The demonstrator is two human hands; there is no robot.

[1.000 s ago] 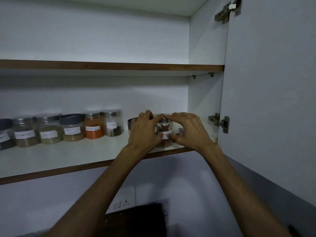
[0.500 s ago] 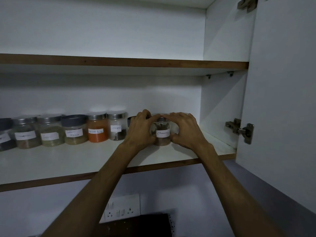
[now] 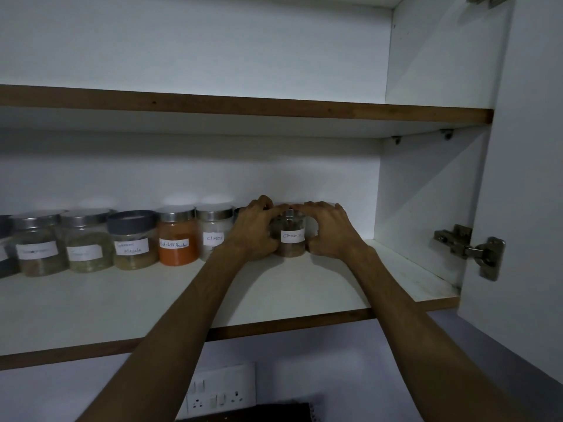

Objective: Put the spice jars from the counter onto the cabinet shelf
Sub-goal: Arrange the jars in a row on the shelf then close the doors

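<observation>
A small glass jar labelled Cinnamon [image 3: 292,239] stands upright on the white cabinet shelf [image 3: 122,303], toward the back. My left hand [image 3: 254,229] wraps its left side and my right hand [image 3: 330,231] its right side, fingertips meeting over the lid. A row of labelled spice jars lines the shelf to the left: cloves [image 3: 213,231], red chilli powder [image 3: 177,239], a masala jar [image 3: 132,242] with a dark lid, and more beyond. Another jar's rim [image 3: 239,212] peeks out behind my left hand.
The open cabinet door [image 3: 524,178] hangs at the right with a metal hinge [image 3: 470,249]. A bare upper shelf [image 3: 243,106] runs above. A wall socket panel [image 3: 219,394] and a dark object sit below the cabinet.
Both hands have pushed the cinnamon jar from the shelf's front edge toward the back, in line with the row. The view shifted left and up.
</observation>
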